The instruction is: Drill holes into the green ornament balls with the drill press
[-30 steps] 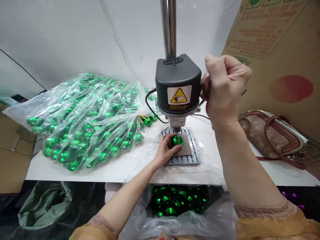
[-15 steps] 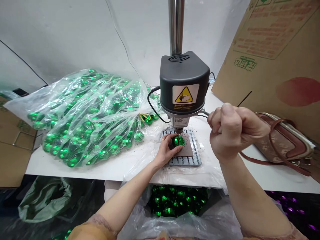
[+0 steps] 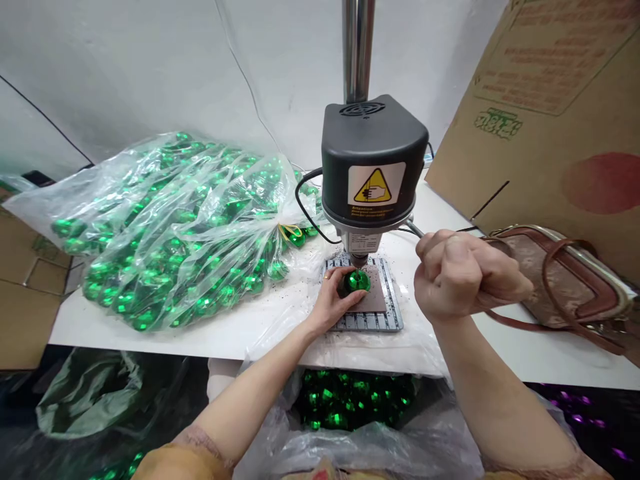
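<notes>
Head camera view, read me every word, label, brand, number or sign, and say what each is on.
"Attention", on the black machine housing; lines beneath too small.
Yellow triangle with hand: wordless sign on its white sticker.
Pale label below the housing: too small.
Red print and green print on the right-hand cardboard box: too blurred.

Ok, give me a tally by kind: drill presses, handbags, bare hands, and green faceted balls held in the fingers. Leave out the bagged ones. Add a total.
Drill press: 1
Handbag: 1
Left hand and right hand: 2
Held green faceted ball: 1
Total: 5
</notes>
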The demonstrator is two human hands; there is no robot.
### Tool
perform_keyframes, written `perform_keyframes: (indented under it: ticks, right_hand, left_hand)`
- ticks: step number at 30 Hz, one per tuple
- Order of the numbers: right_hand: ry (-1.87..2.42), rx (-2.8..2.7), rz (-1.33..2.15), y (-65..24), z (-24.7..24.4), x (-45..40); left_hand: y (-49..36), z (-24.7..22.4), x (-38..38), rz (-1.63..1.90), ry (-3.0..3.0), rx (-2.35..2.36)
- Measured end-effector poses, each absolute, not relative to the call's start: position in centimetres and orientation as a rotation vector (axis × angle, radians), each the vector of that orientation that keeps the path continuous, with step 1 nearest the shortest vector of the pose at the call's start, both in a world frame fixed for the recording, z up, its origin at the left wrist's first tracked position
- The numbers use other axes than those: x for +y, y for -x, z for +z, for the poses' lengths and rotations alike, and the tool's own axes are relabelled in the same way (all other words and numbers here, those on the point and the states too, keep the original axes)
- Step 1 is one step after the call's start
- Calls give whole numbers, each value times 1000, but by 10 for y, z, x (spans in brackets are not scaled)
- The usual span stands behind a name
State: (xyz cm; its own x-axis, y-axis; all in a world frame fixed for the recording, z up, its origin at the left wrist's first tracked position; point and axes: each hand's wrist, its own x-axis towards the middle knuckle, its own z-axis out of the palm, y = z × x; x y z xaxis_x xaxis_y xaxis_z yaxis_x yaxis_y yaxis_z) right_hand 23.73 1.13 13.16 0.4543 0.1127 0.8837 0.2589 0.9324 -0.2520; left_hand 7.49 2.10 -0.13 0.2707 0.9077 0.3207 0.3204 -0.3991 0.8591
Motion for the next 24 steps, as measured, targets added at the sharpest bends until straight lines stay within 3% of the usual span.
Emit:
perform_keyframes:
  ticks: [13,24]
  right_hand:
    - [241,-1174,-158,-239,115,14]
    - [679,-1027,272,-234,199,13]
  left_hand:
    - [-75,-2,20,1113,-1869,1120]
    - [-72,26,-10,1120,-1896,1368]
